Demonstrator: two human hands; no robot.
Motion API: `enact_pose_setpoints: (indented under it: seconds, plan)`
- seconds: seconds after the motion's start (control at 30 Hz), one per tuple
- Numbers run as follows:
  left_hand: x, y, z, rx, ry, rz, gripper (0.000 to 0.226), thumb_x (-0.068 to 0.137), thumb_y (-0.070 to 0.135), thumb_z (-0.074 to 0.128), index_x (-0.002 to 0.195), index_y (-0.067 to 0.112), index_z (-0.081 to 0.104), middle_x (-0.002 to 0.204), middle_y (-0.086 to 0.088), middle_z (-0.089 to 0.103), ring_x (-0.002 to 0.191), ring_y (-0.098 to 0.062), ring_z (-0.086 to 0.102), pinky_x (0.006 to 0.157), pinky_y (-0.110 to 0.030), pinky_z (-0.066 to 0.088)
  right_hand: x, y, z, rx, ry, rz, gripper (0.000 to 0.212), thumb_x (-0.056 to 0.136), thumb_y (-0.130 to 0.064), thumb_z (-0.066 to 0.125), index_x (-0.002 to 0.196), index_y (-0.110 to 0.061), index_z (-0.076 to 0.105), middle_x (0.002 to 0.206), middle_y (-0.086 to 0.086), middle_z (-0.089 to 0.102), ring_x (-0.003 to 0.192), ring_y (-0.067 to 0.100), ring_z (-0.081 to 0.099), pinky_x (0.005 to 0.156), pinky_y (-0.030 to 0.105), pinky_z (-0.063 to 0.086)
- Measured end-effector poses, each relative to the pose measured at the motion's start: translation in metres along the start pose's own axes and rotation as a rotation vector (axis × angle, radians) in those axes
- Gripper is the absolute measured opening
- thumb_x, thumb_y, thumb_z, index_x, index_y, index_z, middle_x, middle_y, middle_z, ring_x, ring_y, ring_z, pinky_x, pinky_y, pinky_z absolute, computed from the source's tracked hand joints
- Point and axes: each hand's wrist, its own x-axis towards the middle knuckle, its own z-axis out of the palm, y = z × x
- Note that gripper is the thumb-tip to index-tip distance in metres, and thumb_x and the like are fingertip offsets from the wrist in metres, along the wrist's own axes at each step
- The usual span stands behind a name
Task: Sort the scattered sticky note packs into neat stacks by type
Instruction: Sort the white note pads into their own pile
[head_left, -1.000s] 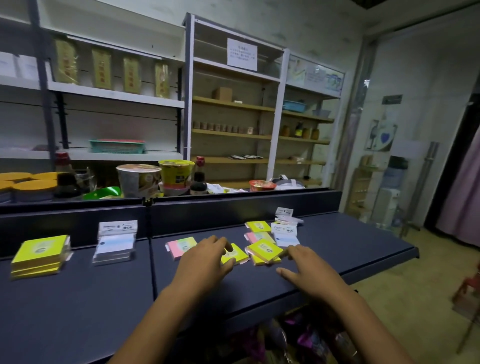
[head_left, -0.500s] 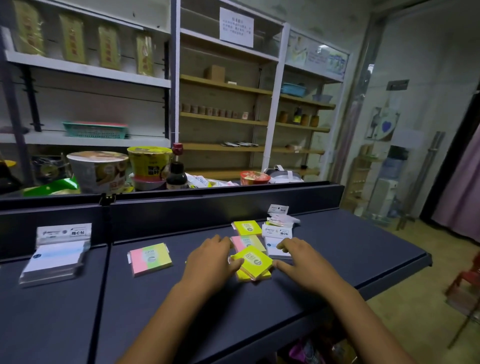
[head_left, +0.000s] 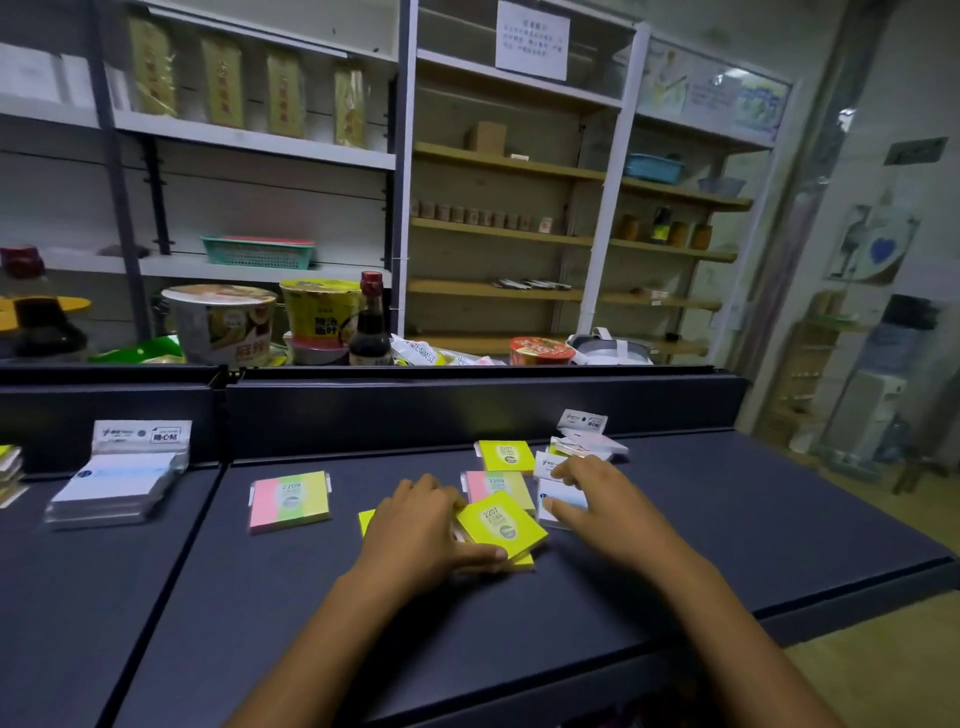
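Note:
On the dark counter (head_left: 727, 519) my left hand (head_left: 421, 530) grips a small pile of yellow sticky note packs (head_left: 501, 525), thumb under the front edge. My right hand (head_left: 597, 493) rests on a white-blue pack (head_left: 558, 501), fingers loosely bent over it. Behind them lie a pink-yellow pack (head_left: 493, 486), another yellow pack (head_left: 506, 454) and a heap of white packs (head_left: 587, 441). A pink-green-yellow pack (head_left: 290, 501) lies alone to the left. A neat stack of white packs (head_left: 117, 480) sits at far left.
A raised dark ledge (head_left: 467, 400) runs behind the counter, with noodle cups (head_left: 223, 322), a sauce bottle (head_left: 370, 322) and a red bowl (head_left: 540, 351) beyond it. Shelving fills the back wall. The counter's front edge drops to the floor at right.
The view swung right and closer, so the yellow stack at far left is nearly out of frame. My left hand took hold of the yellow packs; my right hand slid back onto the white-blue pack.

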Motion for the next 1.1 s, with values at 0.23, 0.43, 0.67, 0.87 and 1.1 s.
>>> enact_pose_setpoints:
  seconds: [0.23, 0.43, 0.67, 0.87, 1.1]
  plan:
    - [0.002, 0.01, -0.002, -0.42, 0.067, -0.012, 0.06, 0.064, 0.039, 0.088, 0.113, 0.033, 0.053, 0.097, 0.008, 0.067, 0.09, -0.013, 0.063, 0.079, -0.039, 0.056, 0.004, 0.011, 0.0, 0.049, 0.001, -0.048, 0.033, 0.093, -0.041, 0.06, 0.121, -0.025, 0.055, 0.126, -0.007, 0.055, 0.119, 0.011, 0.05, 0.098, 0.029, 0.043]
    - [0.016, -0.009, -0.026, -0.68, 0.175, 0.078, 0.046, 0.076, 0.005, 0.079, 0.109, 0.033, 0.065, 0.099, 0.007, 0.069, 0.095, -0.008, 0.066, 0.072, -0.032, 0.06, 0.012, 0.008, 0.004, 0.07, -0.036, -0.075, 0.032, 0.093, -0.039, 0.06, 0.12, -0.023, 0.057, 0.121, -0.008, 0.056, 0.115, 0.009, 0.05, 0.097, 0.025, 0.042]
    - [0.022, -0.036, -0.026, -0.947, 0.304, 0.008, 0.052, 0.086, -0.001, 0.068, 0.125, 0.032, 0.06, 0.106, -0.006, 0.068, 0.096, -0.017, 0.07, 0.057, -0.027, 0.059, 0.034, 0.008, 0.011, 0.034, -0.147, -0.111, 0.032, 0.089, -0.039, 0.067, 0.115, -0.023, 0.057, 0.122, -0.008, 0.055, 0.117, 0.012, 0.047, 0.095, 0.025, 0.039]
    - [0.03, -0.044, -0.03, -1.038, 0.344, 0.001, 0.054, 0.088, 0.0, 0.066, 0.132, 0.03, 0.055, 0.108, -0.008, 0.068, 0.095, -0.02, 0.07, 0.063, -0.033, 0.061, 0.062, 0.004, 0.013, -0.039, -0.332, -0.093, 0.068, 0.077, -0.046, 0.078, 0.136, -0.026, 0.05, 0.137, -0.005, 0.051, 0.126, 0.015, 0.043, 0.106, 0.032, 0.038]
    - [0.032, -0.054, -0.033, -1.113, 0.37, -0.021, 0.053, 0.089, -0.002, 0.065, 0.13, 0.03, 0.056, 0.107, -0.007, 0.069, 0.094, -0.02, 0.07, 0.062, -0.033, 0.06, 0.088, 0.001, 0.014, -0.047, -0.436, -0.077, 0.079, 0.066, -0.049, 0.085, 0.134, -0.029, 0.052, 0.131, -0.008, 0.05, 0.113, 0.01, 0.053, 0.096, 0.024, 0.044]
